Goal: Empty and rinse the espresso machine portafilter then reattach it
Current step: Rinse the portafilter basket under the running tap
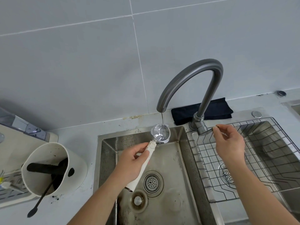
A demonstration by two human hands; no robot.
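In the middle of the frame, the left hand holds the portafilter by its white handle, over the left sink basin. Its metal basket sits directly under the faucet spout, and a thin stream of water falls into it. The right hand, at the centre right, pinches the faucet lever between thumb and fingers, above a wire rack. At the lower left, a white knock box stands on the surface.

Knock box, dark cloth
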